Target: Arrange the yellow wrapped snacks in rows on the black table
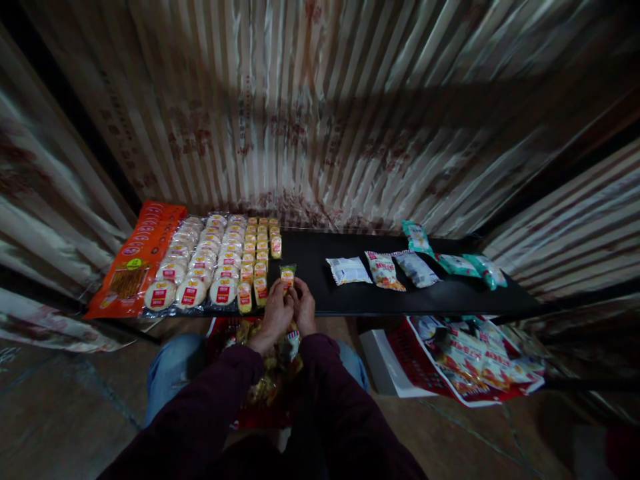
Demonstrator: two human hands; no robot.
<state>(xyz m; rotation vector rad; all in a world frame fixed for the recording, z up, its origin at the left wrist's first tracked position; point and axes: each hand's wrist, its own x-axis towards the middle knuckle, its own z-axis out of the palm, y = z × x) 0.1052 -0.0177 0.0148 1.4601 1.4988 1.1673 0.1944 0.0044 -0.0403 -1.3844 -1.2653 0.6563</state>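
Between the fingertips of my left hand (277, 313) and my right hand (305, 312) is a small yellow wrapped snack (287, 274) with a red label. Both hands are closed around its lower end, at the front edge of a black shelf (320, 273). Just left of them stand rows of similar small yellow packs (261, 291), running back along the shelf. Beyond those, rows of round white wrapped crackers (223, 291) with red labels overlap one another. My fingers partly cover the held pack.
An orange snack bag (143, 257) lies at the shelf's left end. Rightward are white-and-red bags (384, 271) and green bags (456, 265). Below, a red basket (250, 419) of snacks sits between my knees; another red basket (417, 363) is at right. A striped curtain (310, 120) hangs behind.
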